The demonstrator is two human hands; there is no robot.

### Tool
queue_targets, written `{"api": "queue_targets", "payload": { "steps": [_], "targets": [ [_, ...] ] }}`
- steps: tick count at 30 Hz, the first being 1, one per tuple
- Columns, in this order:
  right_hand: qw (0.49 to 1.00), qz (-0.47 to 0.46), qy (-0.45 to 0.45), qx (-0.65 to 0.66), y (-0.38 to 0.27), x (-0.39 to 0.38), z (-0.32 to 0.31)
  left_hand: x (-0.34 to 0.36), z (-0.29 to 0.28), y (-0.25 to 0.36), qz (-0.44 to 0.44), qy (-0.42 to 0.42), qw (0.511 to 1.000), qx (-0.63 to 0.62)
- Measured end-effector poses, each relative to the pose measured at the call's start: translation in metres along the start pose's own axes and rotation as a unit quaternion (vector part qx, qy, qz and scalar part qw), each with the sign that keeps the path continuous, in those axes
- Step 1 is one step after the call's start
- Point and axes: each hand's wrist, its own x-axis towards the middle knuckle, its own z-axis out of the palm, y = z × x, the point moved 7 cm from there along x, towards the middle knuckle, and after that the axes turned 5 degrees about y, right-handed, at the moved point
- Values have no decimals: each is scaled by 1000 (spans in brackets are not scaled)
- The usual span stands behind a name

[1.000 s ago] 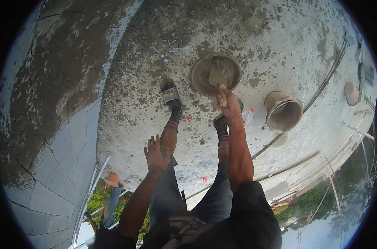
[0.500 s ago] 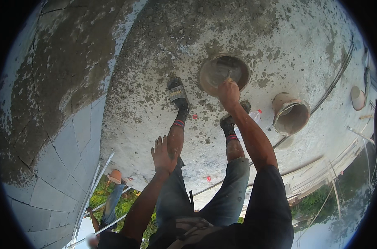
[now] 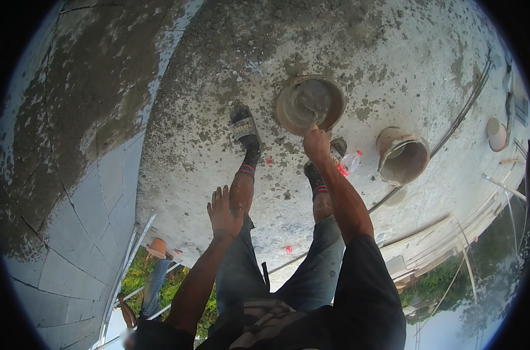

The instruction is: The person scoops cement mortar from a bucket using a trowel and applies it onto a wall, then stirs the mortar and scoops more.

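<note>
My right hand (image 3: 317, 144) is closed round the handle of a trowel (image 3: 314, 122). The blade end dips into wet grey mortar (image 3: 311, 98) in a round basin (image 3: 282, 111) on the floor in front of my feet; mortar partly hides the blade. My left hand (image 3: 225, 214) lies on my left knee with its fingers spread and nothing in it. Beside my right foot lies a clear plastic bottle (image 3: 350, 162) with a red label.
A mortar-crusted bucket (image 3: 393, 140) lies tipped to the right, with long rods (image 3: 460, 125) behind it. Farther right is another bucket (image 3: 498, 135). A grey block wall (image 3: 95, 216), partly plastered, rises at left. At lower left another person works near an orange bucket (image 3: 157, 247).
My right hand has drawn the trowel back toward me, near the basin's closer rim. More of the mortar and the bottle now show. My left hand stays on the knee.
</note>
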Motion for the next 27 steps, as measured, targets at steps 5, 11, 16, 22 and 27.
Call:
{"api": "queue_targets", "payload": {
  "steps": [5,11,16,22,27],
  "targets": [
    [1000,17,-12,-5,7,-32,2,1,8,13,12,-3,1000,-3],
    [999,-19,-23,16,3,-30,-72,-8,4,4,15,31,999,22],
    [980,78,150,102,19,37,-91,-9,9,7,19,21,1000,11],
    [966,20,52,-254,8,80,-8,-9,23,6,1,-5,1000,-15],
    [965,-8,83,-248,24,38,28,-5,17,-4,-4,9,1000,-4]
  ]
}}
